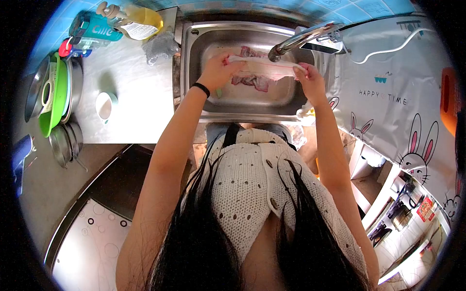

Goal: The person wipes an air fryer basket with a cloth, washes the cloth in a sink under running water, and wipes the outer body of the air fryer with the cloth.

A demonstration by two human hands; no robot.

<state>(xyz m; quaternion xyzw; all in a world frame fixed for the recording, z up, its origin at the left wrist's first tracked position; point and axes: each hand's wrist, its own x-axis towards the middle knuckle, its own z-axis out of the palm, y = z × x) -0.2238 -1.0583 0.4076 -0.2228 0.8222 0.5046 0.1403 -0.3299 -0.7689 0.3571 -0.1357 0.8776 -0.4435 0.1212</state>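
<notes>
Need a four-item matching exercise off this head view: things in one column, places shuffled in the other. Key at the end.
Things
1. pale, pink-tinged long strip
2. small round white cup
3. curved chrome faucet
4. thin black wristband

Places
A. on the white counter, left of the stainless steel sink
B. around the wrist of the left hand
C. held between left hand and right hand
D. reaching over the sink from its far right

Pairs: 1-C, 2-A, 3-D, 4-B

Tap [306, 39] hangs right over my white strip [262, 69], ugh, but there's room along the sink's [247, 117] near side.
</notes>
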